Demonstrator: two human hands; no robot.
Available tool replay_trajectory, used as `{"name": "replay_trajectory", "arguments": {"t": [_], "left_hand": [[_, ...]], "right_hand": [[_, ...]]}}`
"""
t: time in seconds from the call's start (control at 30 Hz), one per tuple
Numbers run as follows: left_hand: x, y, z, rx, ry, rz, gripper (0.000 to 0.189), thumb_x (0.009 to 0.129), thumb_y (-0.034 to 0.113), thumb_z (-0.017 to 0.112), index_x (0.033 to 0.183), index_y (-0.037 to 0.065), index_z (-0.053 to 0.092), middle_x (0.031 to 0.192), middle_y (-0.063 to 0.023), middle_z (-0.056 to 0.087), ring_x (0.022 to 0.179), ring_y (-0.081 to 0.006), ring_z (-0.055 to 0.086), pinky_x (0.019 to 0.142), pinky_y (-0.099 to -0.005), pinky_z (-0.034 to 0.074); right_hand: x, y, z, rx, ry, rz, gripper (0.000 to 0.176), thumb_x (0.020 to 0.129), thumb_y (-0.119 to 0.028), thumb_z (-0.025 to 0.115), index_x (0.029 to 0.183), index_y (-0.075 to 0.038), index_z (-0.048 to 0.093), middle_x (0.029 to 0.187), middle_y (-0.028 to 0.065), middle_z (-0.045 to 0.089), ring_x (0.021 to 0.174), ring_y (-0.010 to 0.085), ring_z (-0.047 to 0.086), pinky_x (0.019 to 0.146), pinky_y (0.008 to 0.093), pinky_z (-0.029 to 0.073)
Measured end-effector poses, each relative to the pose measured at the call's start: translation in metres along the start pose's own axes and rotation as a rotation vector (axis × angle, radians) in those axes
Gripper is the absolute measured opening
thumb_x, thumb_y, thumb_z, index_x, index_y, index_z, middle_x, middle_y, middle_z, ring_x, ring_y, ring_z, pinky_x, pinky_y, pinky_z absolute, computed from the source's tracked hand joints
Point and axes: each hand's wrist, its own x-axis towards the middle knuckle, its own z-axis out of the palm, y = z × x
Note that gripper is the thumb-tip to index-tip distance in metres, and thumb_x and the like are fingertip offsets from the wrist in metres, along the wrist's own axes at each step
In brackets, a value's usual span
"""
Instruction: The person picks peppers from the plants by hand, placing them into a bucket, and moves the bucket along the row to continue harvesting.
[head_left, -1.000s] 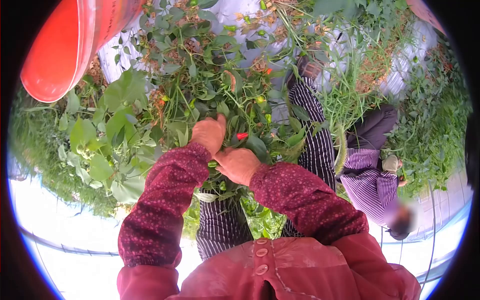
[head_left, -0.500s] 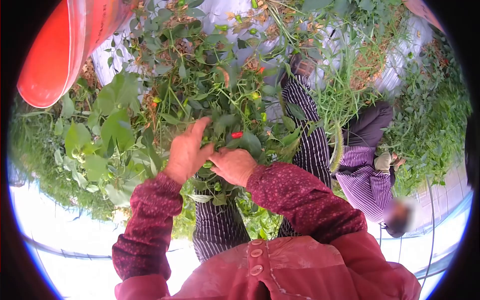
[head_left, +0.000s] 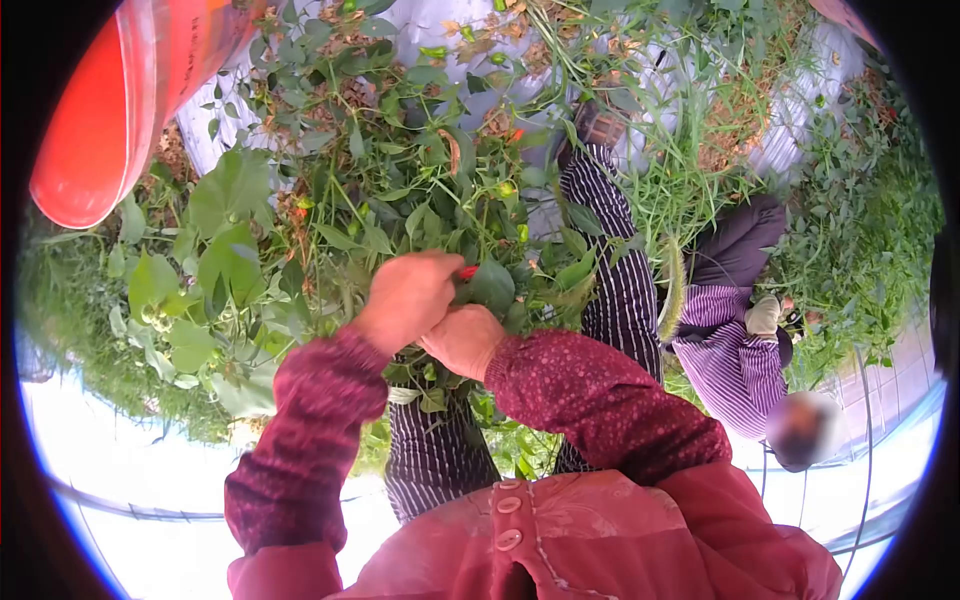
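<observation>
Among the leaves of a pepper plant (head_left: 490, 290), my left hand (head_left: 408, 298) is closed with its fingers curled under. My right hand (head_left: 465, 340) is closed too and presses up against it from the right. Whatever the fingers grip is hidden behind the hands and foliage. A red pepper (head_left: 467, 272) pokes out just past the left hand's fingertips. Small green peppers (head_left: 505, 188) hang farther up the same foliage.
At upper left hangs a large red plastic container (head_left: 95, 130). A broad-leafed plant (head_left: 232, 262) grows at left. Silvery ground sheeting (head_left: 440, 30) shows between rows. My striped trouser leg (head_left: 610, 240) stretches right of the plant. Another person in a striped top (head_left: 715, 325) crouches at right.
My left hand has moved right and its raised fingers have curled shut, now partly covering the red pepper. My right hand has stayed almost in place, its fingers now more tucked in.
</observation>
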Motion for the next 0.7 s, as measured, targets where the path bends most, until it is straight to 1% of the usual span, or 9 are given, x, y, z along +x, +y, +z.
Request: {"name": "replay_trajectory", "arguments": {"t": [0.07, 0.17, 0.23, 0.3, 0.37, 0.43, 0.47, 0.63, 0.7], "left_hand": [[0.019, -0.010, 0.027, 0.385, -0.277, -0.036, 0.015, 0.069, 0.009, 0.059, 0.082, 0.003, 0.064, 0.082, -0.0176, 0.064, 0.073, -0.0336, 0.063, 0.065, -0.0406, 0.051], [0.037, -0.003, 0.037, 0.489, -0.391, -0.153, 0.014, 0.069, 0.006, 0.055, 0.077, 0.003, 0.066, 0.080, -0.0175, 0.065, 0.077, -0.0364, 0.063, 0.068, -0.0430, 0.050], [0.038, -0.005, 0.039, 0.490, -0.365, -0.192, 0.013, 0.068, 0.007, 0.057, 0.076, 0.005, 0.067, 0.077, -0.0169, 0.064, 0.078, -0.0364, 0.063, 0.069, -0.0431, 0.050], [0.037, -0.010, 0.028, 0.405, -0.399, -0.137, 0.014, 0.069, 0.011, 0.060, 0.079, 0.006, 0.067, 0.079, -0.0162, 0.065, 0.078, -0.0350, 0.063, 0.069, -0.0426, 0.050], [0.027, -0.018, 0.015, 0.251, -0.323, -0.186, 0.018, 0.072, 0.017, 0.063, 0.085, 0.004, 0.065, 0.080, -0.0166, 0.064, 0.078, -0.0329, 0.063, 0.071, -0.0404, 0.049], [0.012, -0.032, 0.004, -0.166, -0.194, -0.313, 0.021, 0.076, 0.016, 0.066, 0.088, 0.001, 0.061, 0.071, -0.0099, 0.061, 0.065, -0.0177, 0.058, 0.062, -0.0315, 0.048], [0.005, -0.037, 0.002, -0.291, -0.230, -0.365, 0.019, 0.081, 0.014, 0.065, 0.092, 0.000, 0.059, 0.073, -0.0037, 0.059, 0.068, -0.0096, 0.052, 0.063, -0.0259, 0.046], [-0.016, -0.030, 0.006, -0.477, -0.154, -0.317, 0.013, 0.086, 0.006, 0.058, 0.098, 0.000, 0.058, 0.081, -0.0018, 0.060, 0.072, -0.0082, 0.053, 0.065, -0.0248, 0.047], [-0.024, -0.024, 0.012, -0.563, 0.088, -0.253, 0.013, 0.087, 0.007, 0.059, 0.098, 0.001, 0.058, 0.081, -0.0014, 0.061, 0.070, -0.0077, 0.054, 0.062, -0.0231, 0.047]], "right_hand": [[-0.002, -0.001, -0.002, -0.006, -0.004, -0.042, 0.015, 0.082, -0.019, 0.049, 0.085, -0.007, 0.059, 0.070, 0.0110, 0.061, 0.070, 0.0285, 0.063, 0.062, 0.0407, 0.051], [-0.004, 0.007, 0.010, 0.040, 0.068, -0.099, 0.015, 0.082, -0.018, 0.049, 0.085, -0.008, 0.060, 0.068, 0.0102, 0.061, 0.069, 0.0287, 0.063, 0.062, 0.0406, 0.051], [-0.003, 0.006, 0.013, 0.021, 0.068, -0.139, 0.017, 0.083, -0.019, 0.049, 0.093, -0.009, 0.059, 0.067, 0.0103, 0.060, 0.068, 0.0285, 0.063, 0.061, 0.0416, 0.051], [-0.002, 0.004, 0.009, -0.003, -0.029, -0.032, 0.022, 0.084, -0.021, 0.051, 0.101, -0.010, 0.056, 0.071, 0.0112, 0.059, 0.067, 0.0293, 0.062, 0.061, 0.0425, 0.050], [-0.005, 0.003, 0.005, 0.005, 0.058, -0.031, 0.024, 0.084, -0.022, 0.052, 0.104, -0.010, 0.054, 0.075, 0.0118, 0.059, 0.066, 0.0298, 0.062, 0.060, 0.0423, 0.050], [-0.006, 0.001, 0.002, 0.015, 0.144, -0.043, 0.026, 0.084, -0.023, 0.052, 0.106, -0.011, 0.053, 0.078, 0.0124, 0.058, 0.066, 0.0303, 0.062, 0.060, 0.0421, 0.050], [-0.007, 0.000, -0.001, 0.020, 0.118, -0.041, 0.025, 0.083, -0.023, 0.053, 0.105, -0.010, 0.054, 0.080, 0.0126, 0.057, 0.066, 0.0302, 0.062, 0.059, 0.0419, 0.050], [-0.006, -0.001, -0.004, -0.053, 0.067, -0.007, 0.024, 0.082, -0.023, 0.055, 0.102, -0.010, 0.055, 0.081, 0.0109, 0.058, 0.070, 0.0272, 0.062, 0.061, 0.0404, 0.050], [-0.005, 0.001, -0.008, -0.066, 0.071, -0.005, 0.025, 0.082, -0.024, 0.055, 0.102, -0.009, 0.055, 0.081, 0.0107, 0.058, 0.070, 0.0274, 0.062, 0.062, 0.0406, 0.051]]}}
